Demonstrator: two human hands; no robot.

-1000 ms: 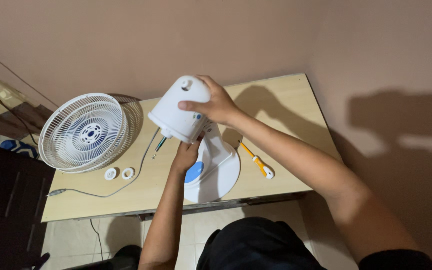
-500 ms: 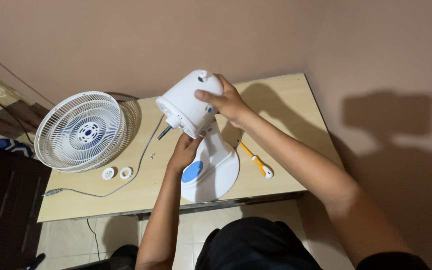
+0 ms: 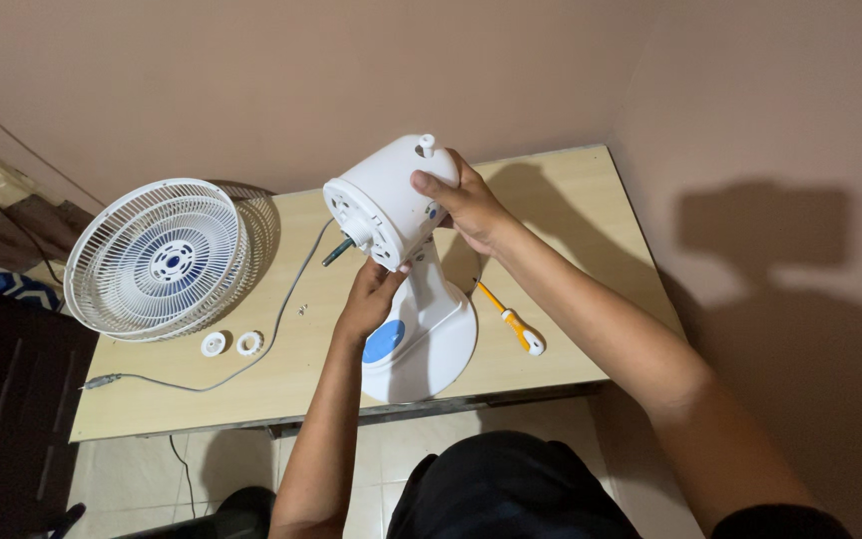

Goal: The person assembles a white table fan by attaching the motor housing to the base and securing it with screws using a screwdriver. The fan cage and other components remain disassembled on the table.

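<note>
Over table [image 3: 571,210] centre: fan motor housing [image 3: 383,205] tilted atop its base [image 3: 421,339]. Rt hand [image 3: 466,205] fingers wrapped on housing top; lt hand [image 3: 369,299] fingers curled beneath. Screwdriver [image 3: 513,321] lies nearby, untouched.

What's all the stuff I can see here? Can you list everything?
fan motor housing: one, white, held above the table
fan base: one, white with a blue patch, table front
fan grille: one, white with blue centre, table left
round plastic nuts: two, white, beside the grille
cord: one, grey, across the table
screwdriver: one, yellow and white, right of the base
table: one, pale wood
left hand: under the housing
right hand: gripping the housing top
</note>
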